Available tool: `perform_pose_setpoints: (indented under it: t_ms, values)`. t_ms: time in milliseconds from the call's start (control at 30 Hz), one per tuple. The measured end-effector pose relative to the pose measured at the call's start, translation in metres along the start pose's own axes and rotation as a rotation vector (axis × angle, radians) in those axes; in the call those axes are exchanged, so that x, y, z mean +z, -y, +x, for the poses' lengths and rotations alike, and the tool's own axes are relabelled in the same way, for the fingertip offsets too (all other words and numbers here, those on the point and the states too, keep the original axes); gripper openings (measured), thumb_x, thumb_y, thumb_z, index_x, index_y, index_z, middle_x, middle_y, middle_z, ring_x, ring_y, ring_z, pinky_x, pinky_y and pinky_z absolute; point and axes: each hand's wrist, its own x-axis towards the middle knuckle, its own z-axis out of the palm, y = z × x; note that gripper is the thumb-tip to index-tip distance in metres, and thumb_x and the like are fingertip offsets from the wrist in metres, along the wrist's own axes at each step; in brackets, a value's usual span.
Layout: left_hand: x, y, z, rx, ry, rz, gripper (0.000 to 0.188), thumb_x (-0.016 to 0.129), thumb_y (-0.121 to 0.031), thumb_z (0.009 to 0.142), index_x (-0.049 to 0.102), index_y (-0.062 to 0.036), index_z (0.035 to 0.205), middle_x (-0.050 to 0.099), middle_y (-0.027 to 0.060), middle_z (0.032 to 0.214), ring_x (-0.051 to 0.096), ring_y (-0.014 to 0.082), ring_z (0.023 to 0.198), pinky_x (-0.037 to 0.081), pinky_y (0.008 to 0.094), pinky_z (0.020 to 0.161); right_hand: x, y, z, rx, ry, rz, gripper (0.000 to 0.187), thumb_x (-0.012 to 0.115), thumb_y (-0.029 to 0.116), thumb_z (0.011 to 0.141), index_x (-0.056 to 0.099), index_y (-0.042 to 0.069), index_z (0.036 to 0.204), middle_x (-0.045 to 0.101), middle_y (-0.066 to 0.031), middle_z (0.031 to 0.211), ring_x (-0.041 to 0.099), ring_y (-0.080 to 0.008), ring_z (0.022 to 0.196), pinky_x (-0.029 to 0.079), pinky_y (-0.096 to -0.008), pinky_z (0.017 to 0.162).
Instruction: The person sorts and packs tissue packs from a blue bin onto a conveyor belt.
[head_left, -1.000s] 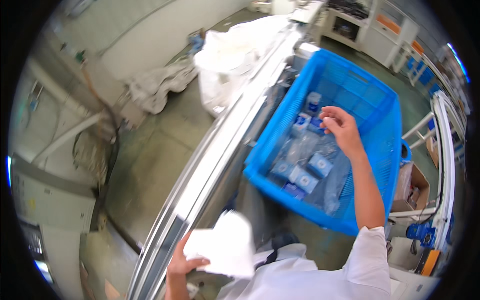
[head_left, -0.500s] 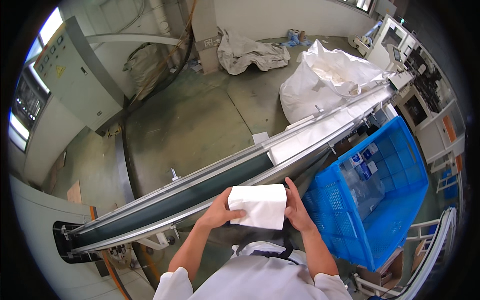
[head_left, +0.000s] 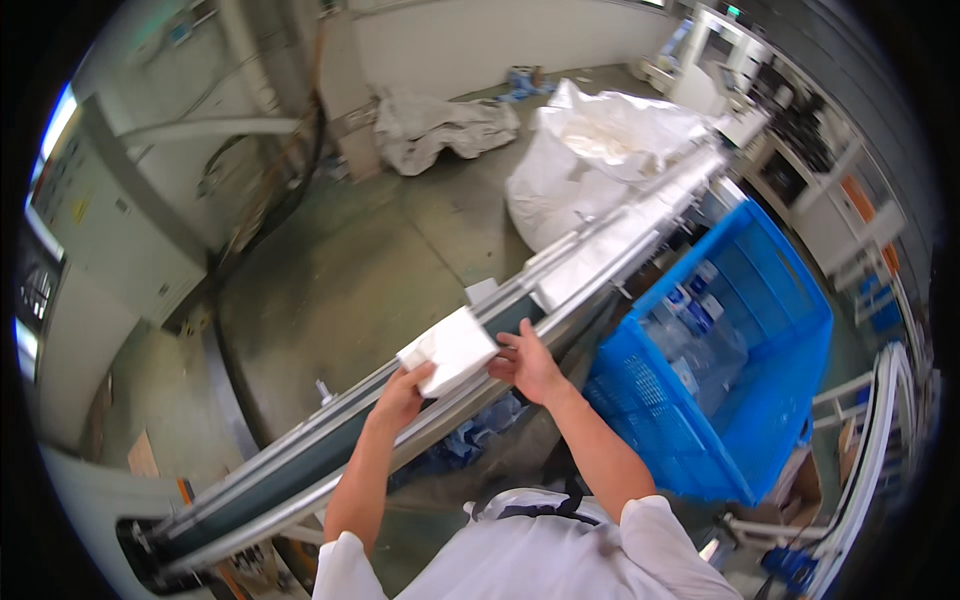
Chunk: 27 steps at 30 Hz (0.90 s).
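White block (head_left: 450, 352): above the dark belt of the conveyor (head_left: 300, 470), tilted across its rails, its left end at the left hand (head_left: 402, 390); whether it touches the belt cannot be told.
Left hand: pinches the near left corner of the block, thumb laid over the top face, the other fingers mostly hidden beneath.
Right hand (head_left: 528, 364): fingers slightly bent and a little spread, just beside the right end of the block; contact cannot be told.
Conveyor: runs slantwise from lower left to upper right, with metal rails along both sides.
White sheets (head_left: 605, 250): lie on the upper right stretch of the belt.
Blue crate (head_left: 690, 440): stands right of the conveyor, near the right forearm; holds small blue-and-white packages (head_left: 700, 308) and clear plastic (head_left: 722, 362).
White sack (head_left: 540, 190): large, open-topped, beyond the conveyor.
Grey sheet (head_left: 440, 130): crumpled on the floor, left of the sack.
Blue material (head_left: 465, 440): bunched below the conveyor, blurred.
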Motion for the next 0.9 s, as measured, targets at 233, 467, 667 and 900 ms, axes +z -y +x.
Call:
perform_pose_setpoints:
  t_ms: [233,467,667,900]
  values:
    - [-0.08,0.032,0.028,-0.354,-0.104,0.154,0.041,0.063,-0.018,0.09,0.051,-0.0038,0.126,0.061,0.0098,0.117,0.058,0.0246,0.107,0.047,0.0395,0.093,-0.073,-0.018,-0.127,-0.144,0.156,-0.226,0.041,0.052,0.032,0.097,0.053,0.003,0.126,0.063,-0.0066,0.111,0.061,-0.0152,0.096,0.05,-0.0285,0.081]
    - [-0.011,0.009,-0.022,-0.13,-0.289,0.54,0.031,0.059,-0.018,0.091,0.054,-0.0017,0.117,0.061,0.006,0.1,0.059,0.0176,0.086,0.049,0.0307,0.075,-0.193,-0.074,-0.281,-0.136,-0.116,-0.356,0.038,0.054,0.025,0.097,0.052,0.002,0.127,0.061,-0.0088,0.117,0.059,-0.016,0.101,0.049,-0.0306,0.086]
    - [0.178,0.069,-0.065,0.494,-0.186,0.758,0.015,0.056,-0.007,0.091,0.057,-0.0016,0.105,0.059,0.0041,0.093,0.056,0.0093,0.081,0.046,0.0225,0.07,-0.33,-0.159,-0.364,0.179,-0.439,-1.18,0.044,0.058,0.037,0.085,0.061,0.007,0.117,0.066,-0.0146,0.111,0.06,-0.0336,0.104,0.048,-0.0416,0.09]
    - [0.459,0.206,-0.082,0.752,0.388,1.109,0.014,0.061,0.006,0.081,0.06,-0.0002,0.094,0.062,0.0098,0.09,0.061,0.0175,0.079,0.048,0.0274,0.072,-0.534,-0.19,-0.468,0.071,-0.689,-0.865,0.045,0.062,0.034,0.082,0.061,0.003,0.115,0.068,-0.0144,0.103,0.065,-0.0308,0.095,0.051,-0.0389,0.083]
